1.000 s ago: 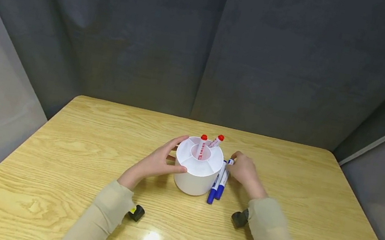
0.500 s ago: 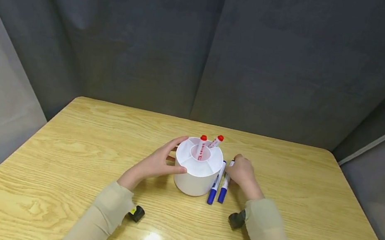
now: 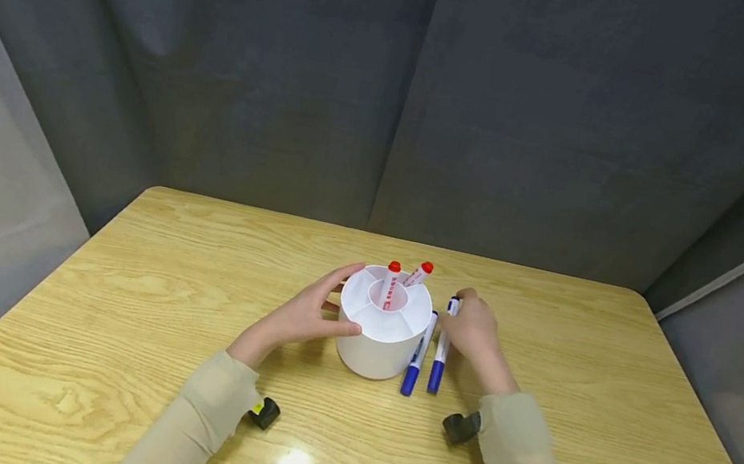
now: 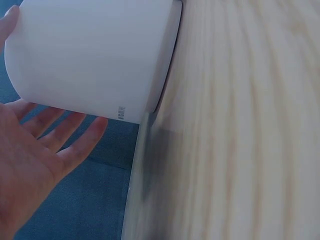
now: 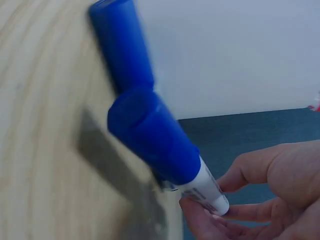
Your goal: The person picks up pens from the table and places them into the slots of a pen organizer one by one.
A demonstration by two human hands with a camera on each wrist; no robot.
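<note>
A white round holder (image 3: 377,345) with divided compartments stands mid-table, with two red-capped markers (image 3: 392,282) upright in it. My left hand (image 3: 296,319) cups its left side, thumb on the near rim and index finger along the far rim; the left wrist view shows the holder's wall (image 4: 95,55) beside my palm (image 4: 35,160). Two blue-capped markers lie just right of the holder. One blue marker (image 3: 417,355) rests against its base. My right hand (image 3: 475,331) pinches the far end of the other blue marker (image 3: 440,352), whose cap (image 5: 155,140) fills the right wrist view.
The wooden table (image 3: 608,399) is boxed in by grey fabric walls behind and on both sides. Black wrist cameras (image 3: 263,412) hang under both sleeves near the table's front.
My right hand has drawn one blue marker a little to the right, apart from the other, and turned it straighter. The left hand and the holder have stayed put.
</note>
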